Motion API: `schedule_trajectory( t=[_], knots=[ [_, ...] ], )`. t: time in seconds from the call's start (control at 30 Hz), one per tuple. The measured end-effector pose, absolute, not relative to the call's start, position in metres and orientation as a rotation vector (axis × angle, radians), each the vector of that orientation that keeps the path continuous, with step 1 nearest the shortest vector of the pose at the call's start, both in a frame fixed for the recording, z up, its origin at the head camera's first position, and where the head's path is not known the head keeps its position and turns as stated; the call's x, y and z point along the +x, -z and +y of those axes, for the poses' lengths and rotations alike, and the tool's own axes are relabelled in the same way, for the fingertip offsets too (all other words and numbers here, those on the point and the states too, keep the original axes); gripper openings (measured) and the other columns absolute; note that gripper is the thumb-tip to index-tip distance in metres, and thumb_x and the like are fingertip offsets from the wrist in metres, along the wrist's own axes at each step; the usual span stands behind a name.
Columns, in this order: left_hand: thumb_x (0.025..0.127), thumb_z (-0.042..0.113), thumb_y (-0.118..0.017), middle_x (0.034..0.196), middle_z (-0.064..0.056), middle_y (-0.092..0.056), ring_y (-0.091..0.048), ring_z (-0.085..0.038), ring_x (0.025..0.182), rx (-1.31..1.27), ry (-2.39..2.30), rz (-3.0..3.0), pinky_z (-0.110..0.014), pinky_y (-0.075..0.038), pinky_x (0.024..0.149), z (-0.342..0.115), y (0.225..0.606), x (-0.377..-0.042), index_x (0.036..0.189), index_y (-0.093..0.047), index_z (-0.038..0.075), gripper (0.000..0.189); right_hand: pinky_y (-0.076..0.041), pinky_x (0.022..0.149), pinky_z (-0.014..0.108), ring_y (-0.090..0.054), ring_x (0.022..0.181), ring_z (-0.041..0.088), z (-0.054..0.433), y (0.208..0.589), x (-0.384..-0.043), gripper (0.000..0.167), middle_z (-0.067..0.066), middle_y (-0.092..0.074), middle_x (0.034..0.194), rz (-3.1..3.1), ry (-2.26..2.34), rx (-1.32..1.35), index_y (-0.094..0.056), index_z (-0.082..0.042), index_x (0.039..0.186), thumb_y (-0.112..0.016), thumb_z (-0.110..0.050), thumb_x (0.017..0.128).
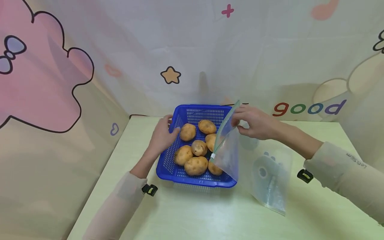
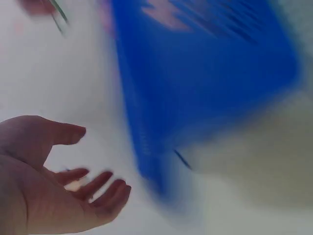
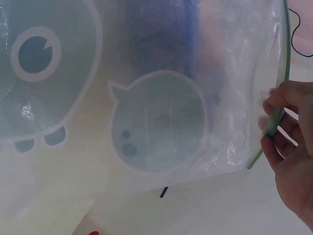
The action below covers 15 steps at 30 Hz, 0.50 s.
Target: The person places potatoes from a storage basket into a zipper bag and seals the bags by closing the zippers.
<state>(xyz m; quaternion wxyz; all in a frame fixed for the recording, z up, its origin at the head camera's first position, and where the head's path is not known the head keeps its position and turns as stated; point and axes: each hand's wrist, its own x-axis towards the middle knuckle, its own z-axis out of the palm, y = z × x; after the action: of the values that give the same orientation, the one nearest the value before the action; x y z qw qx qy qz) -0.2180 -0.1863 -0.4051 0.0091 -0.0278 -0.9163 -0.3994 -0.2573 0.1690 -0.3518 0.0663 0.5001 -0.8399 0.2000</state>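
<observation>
A blue plastic basket holds several potatoes. My left hand is at the basket's left side; the left wrist view shows its fingers loosely spread, with nothing held and a gap to the blurred basket. My right hand pinches the green top edge of a translucent zip bag. In the right wrist view, thumb and fingers grip that edge, and the bag shows pale green cartoon prints. Its slider hangs over the basket, and the bag hides some potatoes.
The pale green table meets a printed cloth backdrop just behind the basket. More cloth hangs along the left side. The lower part of the bag spreads over the table to the basket's right.
</observation>
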Motion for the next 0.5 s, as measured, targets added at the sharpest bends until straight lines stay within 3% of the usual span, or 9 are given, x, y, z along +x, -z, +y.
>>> schedule_trajectory(
  t=[0.13,0.3,0.4,0.5],
  knots=[
    [0.107,0.031,-0.064,0.129,-0.012,-0.068,-0.067,-0.030,0.117,-0.380,1.196,-2.920,-0.044,-0.058,0.094,-0.134,0.379,-0.213,0.146,-0.058,0.006,0.046,-0.052,0.084,0.045,-0.059,0.095,0.022,0.169,0.355,-0.254,0.021,-0.003,-0.067,0.096,-2.504,-0.612,1.485,-0.075,-0.013,0.091,-0.073,0.007,0.086],
    [0.107,0.027,-0.064,0.114,-0.008,-0.072,-0.072,-0.022,0.091,-0.537,1.257,-3.050,-0.031,-0.059,0.071,-0.085,0.371,-0.224,0.143,-0.061,0.007,0.041,-0.056,0.085,0.044,-0.061,0.100,0.024,0.173,0.357,-0.247,0.018,0.001,-0.069,0.102,-2.462,-0.606,1.483,-0.075,-0.011,0.091,-0.074,0.006,0.086],
    [0.106,0.019,-0.064,0.106,-0.011,-0.069,-0.071,-0.022,0.077,-0.538,1.352,-3.067,-0.032,-0.061,0.066,-0.072,0.372,-0.232,0.135,-0.063,0.003,0.033,-0.057,0.092,0.051,-0.062,0.113,0.032,0.180,0.355,-0.239,0.019,0.010,-0.069,0.116,-2.462,-0.602,1.456,-0.075,-0.011,0.092,-0.074,0.007,0.087],
    [0.105,0.013,-0.064,0.102,-0.010,-0.067,-0.072,-0.021,0.073,-0.514,1.483,-3.054,-0.038,-0.064,0.070,-0.068,0.373,-0.233,0.122,-0.066,0.002,0.020,-0.052,0.100,0.059,-0.056,0.128,0.041,0.194,0.351,-0.223,0.020,0.018,-0.062,0.136,-2.534,-0.588,1.333,-0.074,-0.015,0.092,-0.073,0.005,0.089]
  ],
)
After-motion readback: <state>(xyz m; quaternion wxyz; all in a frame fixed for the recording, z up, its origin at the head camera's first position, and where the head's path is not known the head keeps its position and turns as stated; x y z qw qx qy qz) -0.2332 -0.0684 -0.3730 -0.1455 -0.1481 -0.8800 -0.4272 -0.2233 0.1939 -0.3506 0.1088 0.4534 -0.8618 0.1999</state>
